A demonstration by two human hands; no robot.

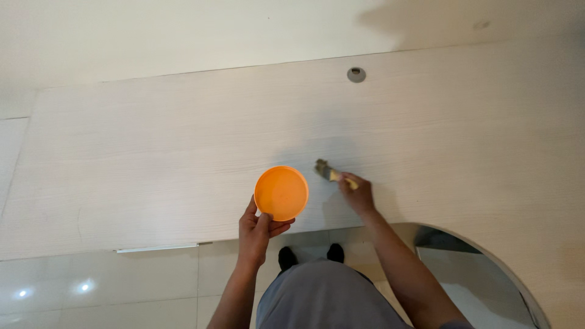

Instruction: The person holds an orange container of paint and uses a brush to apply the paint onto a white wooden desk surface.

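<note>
My left hand (259, 228) grips the near rim of a round orange bowl (281, 192), held level above the front edge of a pale wood-grain panel (152, 158). Just to the right, my right hand (358, 194) holds a small paintbrush (329, 173) by its yellowish handle. The brush's dark bristles point up and left and rest on or just above the panel surface. The bowl's inside looks plain orange; whether it holds anything I cannot tell.
A small round grey fitting (356, 74) sits in the panel near its far edge. A curved cut-out with a metal edge (487, 250) opens at the lower right. Glossy white floor tiles (91, 292) and my dark shoes (309, 254) lie below.
</note>
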